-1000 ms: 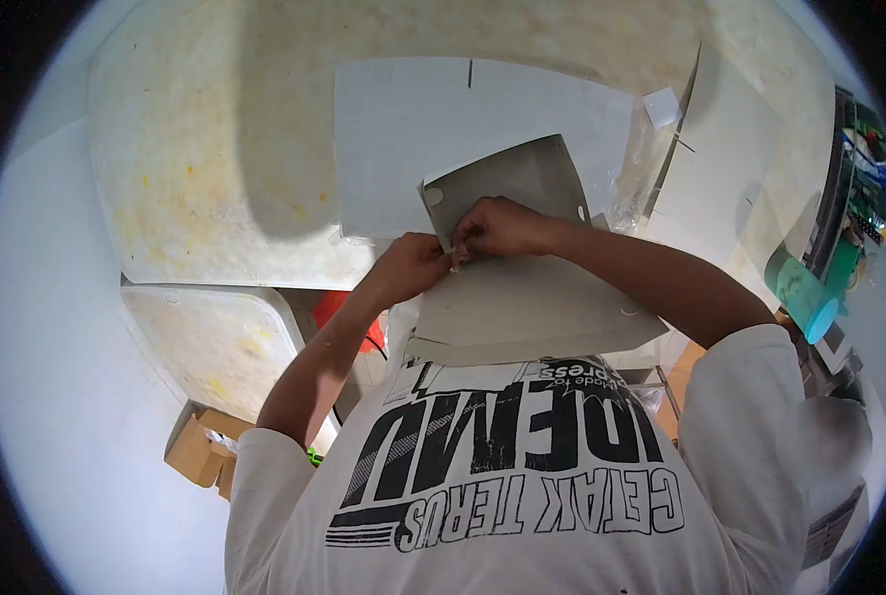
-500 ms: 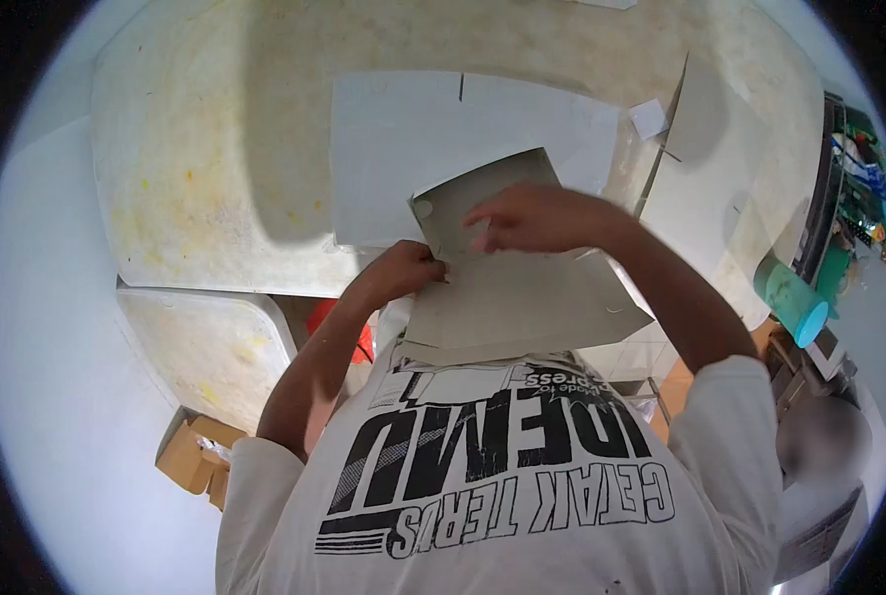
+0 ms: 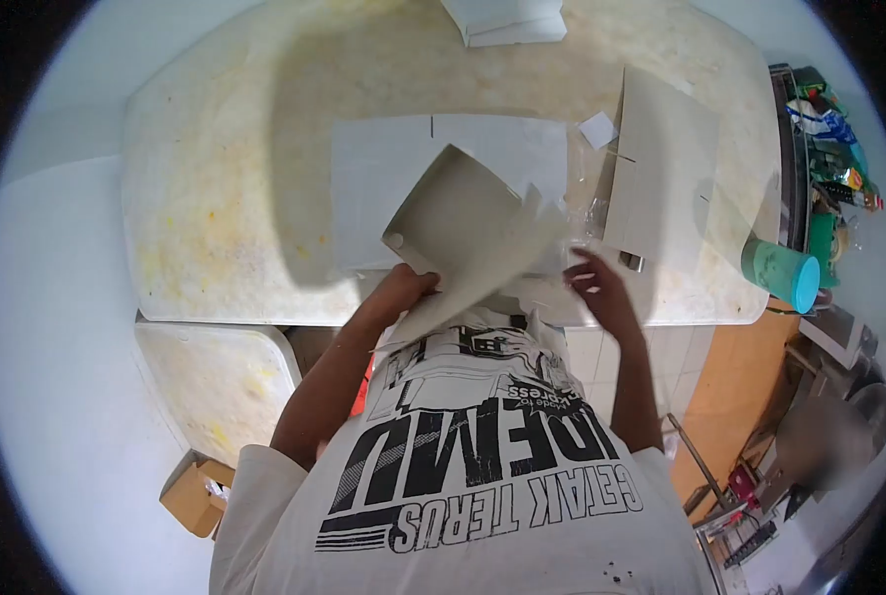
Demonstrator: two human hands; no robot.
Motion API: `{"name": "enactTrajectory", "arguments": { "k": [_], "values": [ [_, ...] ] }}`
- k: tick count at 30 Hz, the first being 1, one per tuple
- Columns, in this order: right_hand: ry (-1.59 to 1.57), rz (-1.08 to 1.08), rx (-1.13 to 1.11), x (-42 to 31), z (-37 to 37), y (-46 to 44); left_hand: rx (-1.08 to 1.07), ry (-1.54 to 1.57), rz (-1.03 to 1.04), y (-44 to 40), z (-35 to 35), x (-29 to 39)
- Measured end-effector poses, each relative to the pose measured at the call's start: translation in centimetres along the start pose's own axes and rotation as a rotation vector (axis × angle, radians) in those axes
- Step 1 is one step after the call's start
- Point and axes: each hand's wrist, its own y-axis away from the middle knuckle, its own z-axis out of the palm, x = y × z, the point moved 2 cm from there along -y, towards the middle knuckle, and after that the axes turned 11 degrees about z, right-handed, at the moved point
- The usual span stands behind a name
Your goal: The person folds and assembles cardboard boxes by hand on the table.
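A grey cardboard box blank, partly folded, is held at its left edge by my left hand, thumb on top and fingers closed. One panel lies tilted over a flat white sheet; the other slopes down toward my shirt, and its right edge is smeared by motion. My right hand is off the cardboard, to its right, with fingers bent but apart and nothing in them. The white sheet, with a short dark slit at its far edge, lies flat on the table beneath.
Another grey cardboard sheet lies on the table at right, beside a small white square. A teal cylindrical container is at the right edge. Folded white card sits at the far side. An opened brown box is lower left.
My right hand has left the cardboard and moved right and down. The cardboard has turned and tilted in my left hand. More of the table's far side shows.
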Motion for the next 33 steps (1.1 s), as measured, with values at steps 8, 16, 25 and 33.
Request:
{"name": "enactTrajectory", "arguments": {
  "k": [8, 16, 25, 33],
  "values": [
    [-0.170, -0.272, 0.106, -4.9, 10.3, 0.8, -0.182, 0.516, 0.374, 0.3, 6.7, 1.0],
    [-0.060, -0.299, 0.352, -4.5, 9.4, -1.3, 0.205, -0.073, 0.524, 2.9, -2.6, 5.7],
    [0.002, -0.498, 0.514, -3.8, -0.5, -4.6, 0.480, -0.236, 0.704, -5.5, -2.1, 3.6],
    [0.222, -0.579, 0.408, -9.1, 7.7, 1.4, 0.339, 0.522, 0.539, -3.8, 0.4, 1.1]
  ]
}}
